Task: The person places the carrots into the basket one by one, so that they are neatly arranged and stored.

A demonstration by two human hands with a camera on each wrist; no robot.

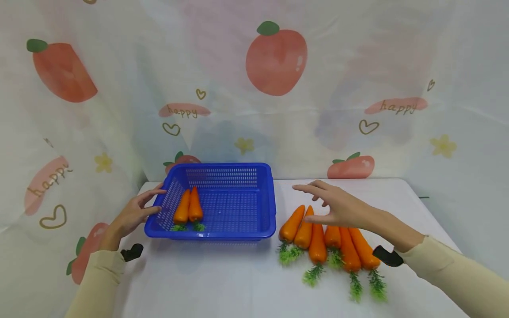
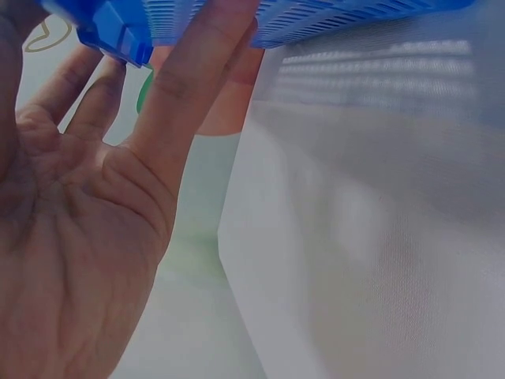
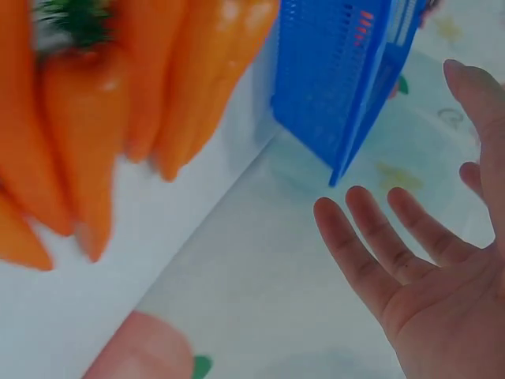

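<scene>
A blue plastic basket [image 1: 222,235] stands at the table's left middle, with two carrots [image 1: 182,207] lying at its left side, green tops toward the front. My left hand [image 1: 133,215] rests against the basket's left rim, fingers extended and touching it; the left wrist view shows the open palm beside the blue rim [image 2: 110,31]. Several more carrots [image 1: 318,245] lie in a row right of the basket, leafy tops toward me. Above their far ends hovers my right hand [image 1: 338,204], fingers spread and holding nothing. In the right wrist view that hand [image 3: 442,292] is apart from the carrots [image 3: 87,134].
A white table [image 1: 199,282] carries the basket and carrots. Behind it and to the left hangs a pale cloth [image 1: 222,57] printed with peaches, hearts and writing. Dark bands [image 1: 387,256] are worn on both wrists.
</scene>
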